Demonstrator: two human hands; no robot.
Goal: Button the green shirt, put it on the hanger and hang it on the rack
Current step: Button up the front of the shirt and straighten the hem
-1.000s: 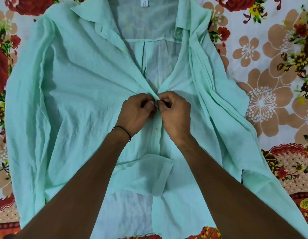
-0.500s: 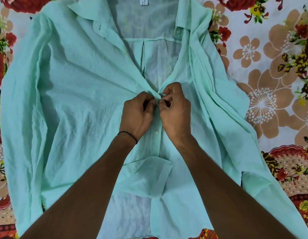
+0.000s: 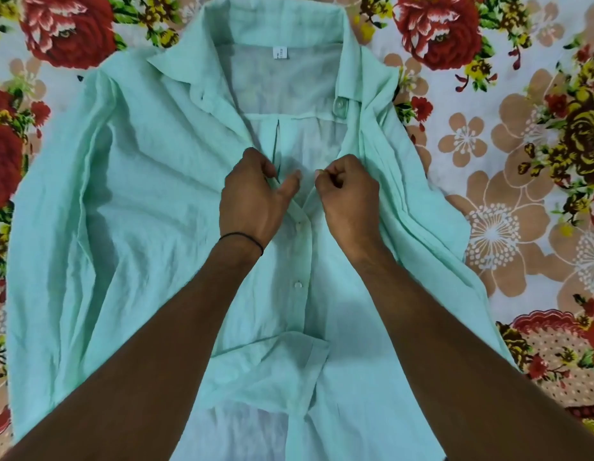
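Head view: both hands on the shirt's open neckline

We see the floral sheet point(image 3: 508, 134) spread under the green shirt point(image 3: 149, 201), which lies flat, front up, collar away from us. Our left hand point(image 3: 252, 201) curls its fingers round the left front edge; our right hand point(image 3: 348, 197) pinches the right edge. Two buttons point(image 3: 298, 284) below them sit fastened.

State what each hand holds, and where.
The left hand and right hand each grip an open front edge of the green shirt, above the fastened buttons.
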